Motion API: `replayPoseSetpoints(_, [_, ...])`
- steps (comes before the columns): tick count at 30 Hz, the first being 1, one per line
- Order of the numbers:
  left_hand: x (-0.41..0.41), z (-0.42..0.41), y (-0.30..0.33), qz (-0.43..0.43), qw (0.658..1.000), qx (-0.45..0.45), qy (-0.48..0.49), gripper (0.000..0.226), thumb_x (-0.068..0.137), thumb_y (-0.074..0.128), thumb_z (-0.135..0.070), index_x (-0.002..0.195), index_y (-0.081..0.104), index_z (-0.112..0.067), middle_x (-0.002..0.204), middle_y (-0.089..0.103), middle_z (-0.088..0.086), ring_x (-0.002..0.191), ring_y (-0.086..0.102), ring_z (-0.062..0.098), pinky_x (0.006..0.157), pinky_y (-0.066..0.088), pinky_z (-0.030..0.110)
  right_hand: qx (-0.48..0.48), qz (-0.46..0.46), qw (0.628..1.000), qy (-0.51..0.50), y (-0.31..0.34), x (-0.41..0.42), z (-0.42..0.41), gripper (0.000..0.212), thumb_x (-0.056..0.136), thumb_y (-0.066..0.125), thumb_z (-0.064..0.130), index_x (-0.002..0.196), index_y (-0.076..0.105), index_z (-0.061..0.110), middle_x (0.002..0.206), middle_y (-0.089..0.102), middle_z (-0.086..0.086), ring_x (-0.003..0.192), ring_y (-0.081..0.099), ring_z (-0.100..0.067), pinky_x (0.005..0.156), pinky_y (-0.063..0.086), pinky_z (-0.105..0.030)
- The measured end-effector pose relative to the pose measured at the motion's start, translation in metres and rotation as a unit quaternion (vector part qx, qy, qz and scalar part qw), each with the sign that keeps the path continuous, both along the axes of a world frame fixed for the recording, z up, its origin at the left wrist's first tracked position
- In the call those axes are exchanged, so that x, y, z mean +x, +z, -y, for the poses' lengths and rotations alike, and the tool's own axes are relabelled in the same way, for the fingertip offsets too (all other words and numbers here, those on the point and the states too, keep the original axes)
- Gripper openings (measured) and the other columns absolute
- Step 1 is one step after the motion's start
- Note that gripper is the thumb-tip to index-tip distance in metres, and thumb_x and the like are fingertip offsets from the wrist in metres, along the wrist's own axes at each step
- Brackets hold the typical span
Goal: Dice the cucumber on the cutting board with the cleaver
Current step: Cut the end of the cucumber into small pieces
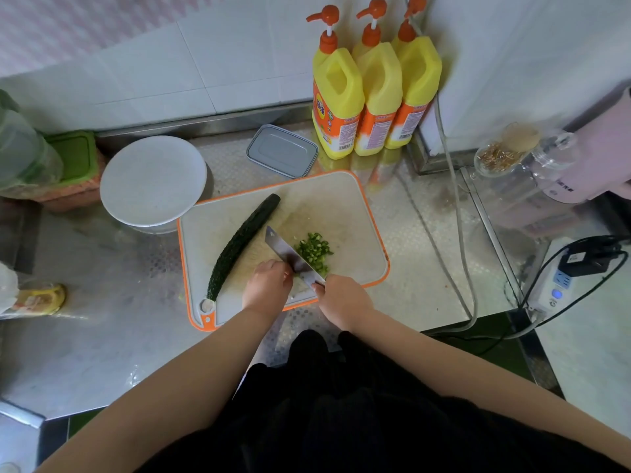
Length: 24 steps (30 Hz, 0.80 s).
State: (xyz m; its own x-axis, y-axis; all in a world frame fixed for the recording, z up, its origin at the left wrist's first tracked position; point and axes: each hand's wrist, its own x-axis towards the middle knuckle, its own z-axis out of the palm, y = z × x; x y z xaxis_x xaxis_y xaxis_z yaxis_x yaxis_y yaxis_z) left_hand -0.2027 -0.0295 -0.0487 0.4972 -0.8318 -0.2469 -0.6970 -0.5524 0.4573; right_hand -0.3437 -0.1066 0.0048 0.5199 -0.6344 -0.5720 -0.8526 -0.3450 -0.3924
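Cucumber (pixel 242 245) on cutting board (pixel 341 213), just left of hands.

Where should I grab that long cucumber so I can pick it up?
Grip the cucumber round its middle, from above, fingers across its width. It lies flat and slanted on the board, long and thin, with bare board on both sides.

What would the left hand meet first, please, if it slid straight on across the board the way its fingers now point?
Probably the cleaver: the left hand points up and to the right, and the blade's flat side stands right at its fingertips. Beyond the blade lies the pile of green dice.
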Motion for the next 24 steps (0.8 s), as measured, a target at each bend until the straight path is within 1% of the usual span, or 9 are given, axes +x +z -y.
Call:
replayPoseSetpoints(4, [0.003, 0.003, -0.002, 0.009, 1.0, 0.025, -0.009, 0.017, 0.093, 0.053, -0.021, 0.092, 0.067, -0.011, 0.093, 0.059, 0.006, 0.096, 0.054, 0.025, 0.073, 0.043, 0.032, -0.009, -0.006, 1.0, 0.008, -0.001, 0.001, -0.003, 0.04, 0.101, 0.036, 0.038, 0.109, 0.057, 0.004, 0.111, 0.063, -0.016, 0.104, 0.059, -0.032, 0.081, 0.045, -0.036])
replayPoseSetpoints(8, [0.001, 0.003, -0.002, 0.012, 1.0, 0.02, 0.0, 0.019, 0.094, 0.052, -0.021, 0.095, 0.067, -0.01, 0.095, 0.06, 0.006, 0.094, 0.055, 0.024, 0.075, 0.046, 0.035, -0.011, -0.002, 1.0, 0.02, 0.0, 0.004, -0.003, 0.04, 0.102, 0.035, 0.035, 0.11, 0.057, 0.003, 0.111, 0.063, -0.016, 0.105, 0.059, -0.031, 0.082, 0.045, -0.035])
replayPoseSetpoints(12, [0.001, 0.002, -0.005, 0.015, 1.0, 0.018, 0.001, 0.02, 0.096, 0.05, -0.02, 0.094, 0.066, -0.009, 0.094, 0.06, 0.008, 0.094, 0.055, 0.026, 0.071, 0.044, 0.033, -0.011, 0.001, 1.0, 0.022, -0.003, 0.007, -0.007, 0.041, 0.102, 0.034, 0.035, 0.113, 0.055, 0.001, 0.114, 0.062, -0.017, 0.107, 0.059, -0.031, 0.085, 0.045, -0.035])
replayPoseSetpoints(16, [-0.004, 0.002, 0.0, 0.018, 1.0, 0.003, 0.01, 0.017, 0.095, 0.053, -0.016, 0.094, 0.067, -0.005, 0.096, 0.062, 0.012, 0.097, 0.054, 0.029, 0.075, 0.044, 0.036, 0.006, 0.011, 1.0, -0.011, -0.009, 0.013, -0.003, 0.042, 0.101, 0.037, 0.036, 0.108, 0.059, 0.001, 0.109, 0.063, -0.018, 0.104, 0.059, -0.033, 0.081, 0.045, -0.036])
replayPoseSetpoints(18, [-0.006, -0.001, 0.003, 0.017, 1.0, -0.013, 0.006, 0.017, 0.095, 0.052, -0.011, 0.099, 0.068, -0.006, 0.1, 0.063, 0.012, 0.102, 0.053, 0.029, 0.081, 0.043, 0.036, 0.029, 0.026, 0.999, -0.028, -0.01, 0.015, 0.004, 0.044, 0.099, 0.039, 0.035, 0.103, 0.062, -0.002, 0.104, 0.064, -0.021, 0.101, 0.06, -0.035, 0.077, 0.044, -0.034])
replayPoseSetpoints(19, [-0.006, -0.004, 0.003, 0.018, 1.0, -0.017, -0.004, 0.02, 0.094, 0.051, -0.007, 0.106, 0.068, -0.008, 0.107, 0.063, 0.01, 0.108, 0.051, 0.027, 0.086, 0.042, 0.034, 0.042, 0.034, 0.998, -0.04, -0.01, 0.015, 0.008, 0.044, 0.099, 0.04, 0.035, 0.101, 0.062, -0.003, 0.103, 0.064, -0.023, 0.099, 0.06, -0.036, 0.075, 0.043, -0.034])
replayPoseSetpoints(21, [-0.007, -0.012, 0.003, 0.016, 0.999, -0.01, -0.043, 0.041, 0.089, 0.048, 0.003, 0.124, 0.061, -0.013, 0.125, 0.057, 0.002, 0.123, 0.043, 0.021, 0.097, 0.035, 0.026, 0.062, 0.043, 0.995, -0.066, -0.012, 0.01, 0.014, 0.043, 0.099, 0.04, 0.034, 0.098, 0.062, -0.003, 0.098, 0.063, -0.023, 0.093, 0.059, -0.035, 0.073, 0.042, -0.034])
replayPoseSetpoints(22, [-0.008, -0.017, 0.004, 0.019, 0.998, 0.001, -0.065, 0.051, 0.085, 0.048, 0.005, 0.131, 0.056, -0.017, 0.132, 0.053, -0.003, 0.128, 0.039, 0.017, 0.1, 0.033, 0.025, 0.073, 0.043, 0.993, -0.078, -0.012, 0.006, 0.016, 0.041, 0.099, 0.041, 0.036, 0.093, 0.06, 0.0, 0.093, 0.061, -0.021, 0.087, 0.058, -0.033, 0.071, 0.04, -0.033])
replayPoseSetpoints(24, [-0.009, -0.025, 0.007, 0.048, 0.994, -0.002, -0.1, 0.066, 0.078, 0.053, 0.005, 0.138, 0.05, -0.02, 0.138, 0.049, -0.006, 0.131, 0.036, 0.014, 0.102, 0.036, 0.028, 0.082, 0.043, 0.991, -0.098, -0.014, -0.001, 0.019, 0.039, 0.098, 0.042, 0.038, 0.077, 0.051, 0.007, 0.082, 0.055, -0.013, 0.078, 0.052, -0.027, 0.067, 0.037, -0.03])
